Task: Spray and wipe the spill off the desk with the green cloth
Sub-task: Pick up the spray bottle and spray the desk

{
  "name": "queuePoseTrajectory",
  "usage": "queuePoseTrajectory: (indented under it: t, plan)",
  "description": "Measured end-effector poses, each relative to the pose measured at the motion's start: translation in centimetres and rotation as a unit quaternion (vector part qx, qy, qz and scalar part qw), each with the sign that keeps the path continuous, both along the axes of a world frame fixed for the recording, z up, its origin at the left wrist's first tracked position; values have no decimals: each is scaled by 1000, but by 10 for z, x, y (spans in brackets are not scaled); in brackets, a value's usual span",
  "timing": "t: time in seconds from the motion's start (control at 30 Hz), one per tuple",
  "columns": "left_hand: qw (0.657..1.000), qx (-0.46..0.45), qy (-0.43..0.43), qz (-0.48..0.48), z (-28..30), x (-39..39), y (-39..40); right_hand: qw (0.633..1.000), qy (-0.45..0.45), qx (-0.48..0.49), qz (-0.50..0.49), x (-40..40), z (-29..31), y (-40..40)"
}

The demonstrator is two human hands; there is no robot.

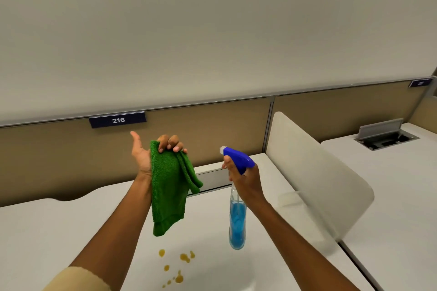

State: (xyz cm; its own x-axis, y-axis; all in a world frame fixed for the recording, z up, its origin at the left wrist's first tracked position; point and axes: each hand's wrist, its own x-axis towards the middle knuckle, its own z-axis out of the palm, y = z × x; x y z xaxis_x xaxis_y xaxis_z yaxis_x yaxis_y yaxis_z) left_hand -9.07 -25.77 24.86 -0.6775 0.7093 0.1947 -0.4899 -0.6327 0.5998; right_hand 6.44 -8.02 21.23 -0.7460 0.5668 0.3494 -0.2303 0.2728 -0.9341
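Note:
My left hand [146,153] is raised above the desk, its fingers closed over the top of a green cloth [169,186] that hangs down loosely. My right hand [243,179] grips the neck of a clear spray bottle [237,222] with blue liquid and a blue trigger head, held upright in the air with the nozzle pointing left. Several amber drops of spill [179,264] lie on the white desk [59,231] below and between both hands.
A beige partition with a "216" label [117,120] runs along the back. A closed cable hatch [212,179] sits behind the hands. A white divider panel [314,172] stands at the right, with a neighbouring desk and open cable box [385,136] beyond.

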Motion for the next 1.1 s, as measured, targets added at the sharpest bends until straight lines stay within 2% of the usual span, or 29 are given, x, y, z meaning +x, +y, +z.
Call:
queuePoseTrajectory:
  t: [0.2,0.33,0.63,1.1]
  plan:
    - [999,-5,-6,44,4,-4,-43,995,-26,-21,90,6,-18,-75]
    - [998,2,-5,55,4,-3,-64,992,-45,-23,114,9,-31,-105]
    - [994,9,-23,105,2,-6,-87,993,-57,-6,107,17,-39,-127]
    - [991,2,-38,127,2,-6,-67,999,-28,-2,42,29,-54,-98]
